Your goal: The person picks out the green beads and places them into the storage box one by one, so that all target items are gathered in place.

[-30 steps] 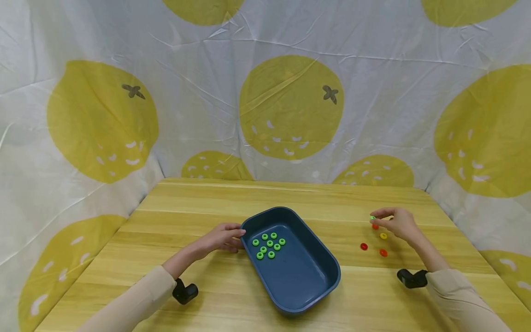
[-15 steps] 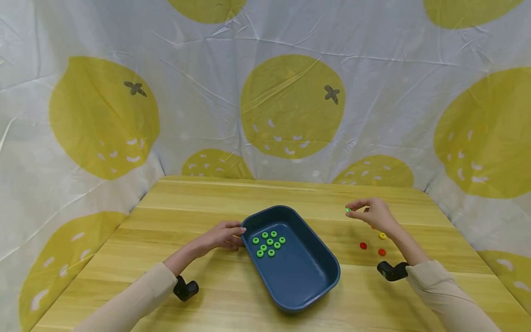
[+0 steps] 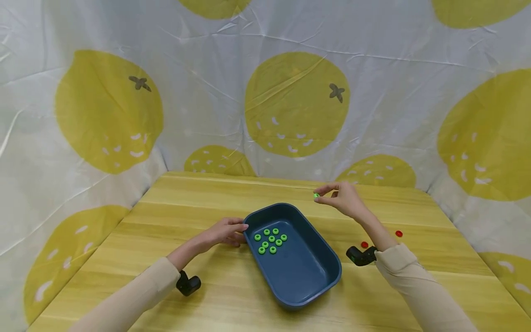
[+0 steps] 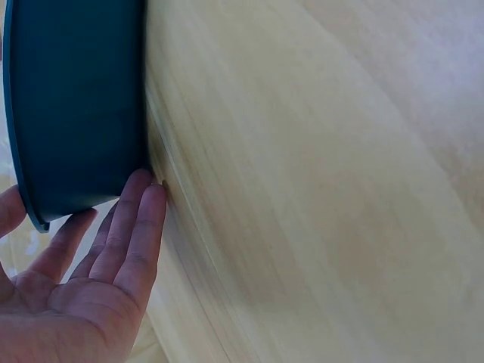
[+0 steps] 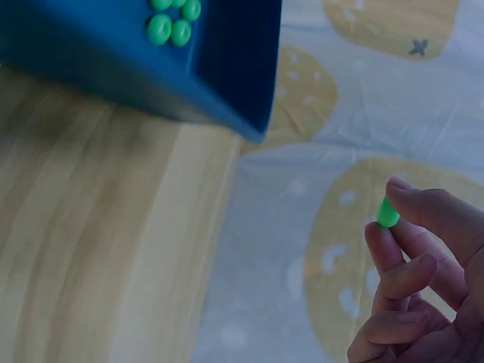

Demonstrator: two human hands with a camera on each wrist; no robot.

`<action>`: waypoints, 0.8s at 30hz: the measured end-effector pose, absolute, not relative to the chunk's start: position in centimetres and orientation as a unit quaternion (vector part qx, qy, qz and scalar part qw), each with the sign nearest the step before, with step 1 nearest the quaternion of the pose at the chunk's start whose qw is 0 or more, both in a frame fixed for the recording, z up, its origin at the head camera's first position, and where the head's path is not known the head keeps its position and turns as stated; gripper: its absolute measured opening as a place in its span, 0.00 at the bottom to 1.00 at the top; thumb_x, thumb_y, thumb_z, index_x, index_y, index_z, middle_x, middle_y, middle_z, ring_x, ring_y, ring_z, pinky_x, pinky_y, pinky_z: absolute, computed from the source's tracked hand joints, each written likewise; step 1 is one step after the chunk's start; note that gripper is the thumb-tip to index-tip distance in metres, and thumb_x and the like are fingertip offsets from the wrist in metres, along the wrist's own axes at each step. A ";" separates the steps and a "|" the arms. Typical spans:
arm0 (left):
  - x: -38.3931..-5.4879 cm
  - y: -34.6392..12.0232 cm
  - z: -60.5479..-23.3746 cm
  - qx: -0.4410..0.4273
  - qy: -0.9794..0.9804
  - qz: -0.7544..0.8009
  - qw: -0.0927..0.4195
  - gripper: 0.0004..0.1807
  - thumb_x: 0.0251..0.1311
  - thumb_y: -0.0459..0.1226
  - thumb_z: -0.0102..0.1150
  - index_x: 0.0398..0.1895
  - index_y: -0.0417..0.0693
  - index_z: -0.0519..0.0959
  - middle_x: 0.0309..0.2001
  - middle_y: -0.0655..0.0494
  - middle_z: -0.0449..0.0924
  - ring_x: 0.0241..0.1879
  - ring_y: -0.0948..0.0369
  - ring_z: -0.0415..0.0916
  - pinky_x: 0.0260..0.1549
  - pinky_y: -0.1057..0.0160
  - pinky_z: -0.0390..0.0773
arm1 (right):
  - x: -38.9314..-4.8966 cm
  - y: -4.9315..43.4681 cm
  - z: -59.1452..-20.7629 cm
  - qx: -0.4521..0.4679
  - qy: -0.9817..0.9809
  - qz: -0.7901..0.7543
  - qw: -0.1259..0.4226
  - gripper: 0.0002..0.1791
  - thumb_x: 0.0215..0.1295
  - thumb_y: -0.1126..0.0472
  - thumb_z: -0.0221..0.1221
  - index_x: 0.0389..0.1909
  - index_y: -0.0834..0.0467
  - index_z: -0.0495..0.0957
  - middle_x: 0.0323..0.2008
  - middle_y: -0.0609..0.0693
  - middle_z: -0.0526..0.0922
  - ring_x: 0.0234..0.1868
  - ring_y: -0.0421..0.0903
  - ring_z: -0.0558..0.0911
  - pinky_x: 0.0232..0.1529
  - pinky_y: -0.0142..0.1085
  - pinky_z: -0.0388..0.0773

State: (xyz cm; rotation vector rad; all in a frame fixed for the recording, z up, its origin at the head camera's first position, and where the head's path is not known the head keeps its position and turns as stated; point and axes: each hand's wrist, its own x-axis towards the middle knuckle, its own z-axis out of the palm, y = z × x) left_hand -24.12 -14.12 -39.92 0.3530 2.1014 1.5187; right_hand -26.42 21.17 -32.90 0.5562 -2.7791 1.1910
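My right hand pinches a small green ring between thumb and fingertips, raised beyond the far right side of the dark blue tub. In the right wrist view the same ring shows edge-on, its hole hidden. With its thumb at the rim and its fingers against the outer wall, my left hand holds the tub's left far corner. The left wrist view shows those fingers low along the wall, close to the tabletop. Several green rings lie flat at the tub's far left end.
Two red rings lie on the wooden table to the right, near the right forearm, which covers that area in part. A lemon-print cloth hangs behind and along both sides of the table.
My right hand has carried the green ring left and upward from the loose rings toward the tub. The left hand keeps its hold, and the tub stays put.
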 end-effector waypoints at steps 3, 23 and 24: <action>-24.2 -14.1 -40.0 0.129 0.775 0.561 0.261 0.29 0.69 0.44 0.45 0.64 0.31 0.62 0.56 0.35 0.75 0.51 0.50 0.80 0.50 0.52 0.79 | -26.6 19.5 -32.8 0.195 -0.897 0.395 0.023 0.14 0.57 0.56 0.65 0.42 0.58 0.83 0.39 0.57 0.84 0.15 0.42 0.69 0.17 0.30 0.63; -24.3 -14.4 -39.9 0.142 0.776 0.556 0.261 0.28 0.69 0.44 0.44 0.64 0.31 0.62 0.57 0.35 0.74 0.51 0.49 0.79 0.50 0.51 0.79 | -27.0 10.0 -36.0 0.343 -0.887 0.305 -0.049 0.10 0.52 0.65 0.67 0.36 0.62 0.85 0.32 0.51 0.87 0.35 0.44 0.84 0.35 0.27 0.78; -24.2 -14.5 -39.9 0.144 0.776 0.556 0.261 0.28 0.69 0.44 0.44 0.64 0.31 0.63 0.57 0.35 0.74 0.51 0.49 0.79 0.50 0.51 0.79 | -27.1 9.7 -36.3 0.345 -0.889 0.295 -0.054 0.09 0.52 0.64 0.67 0.36 0.62 0.85 0.32 0.51 0.87 0.35 0.43 0.83 0.36 0.28 0.78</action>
